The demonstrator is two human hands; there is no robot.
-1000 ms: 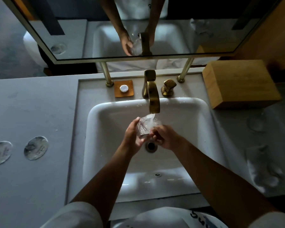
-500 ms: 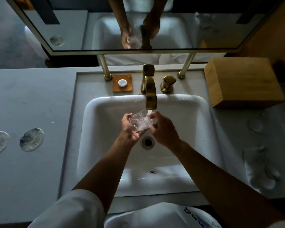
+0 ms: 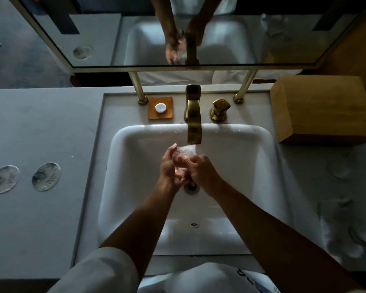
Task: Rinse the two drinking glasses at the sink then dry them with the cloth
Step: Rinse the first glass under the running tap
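A clear drinking glass (image 3: 183,153) is held over the white sink (image 3: 123,149), right under the gold faucet (image 3: 193,125), and water runs onto it. My left hand (image 3: 169,168) wraps it from the left. My right hand (image 3: 201,172) closes on it from the right, fingers against the glass, so most of it is hidden. A second clear glass (image 3: 340,168) stands faintly visible on the counter to the right. A pale cloth (image 3: 344,229) lies crumpled on the counter nearer me on the right.
A wooden box (image 3: 323,108) sits at the back right. A gold tap handle (image 3: 220,108) and an orange soap dish (image 3: 160,107) flank the faucet. Two round discs (image 3: 46,176) lie on the left counter. A mirror (image 3: 178,39) hangs behind.
My hands have drawn closer together around the glass, and the right hand's fingers now press onto it. It stays under the running water.
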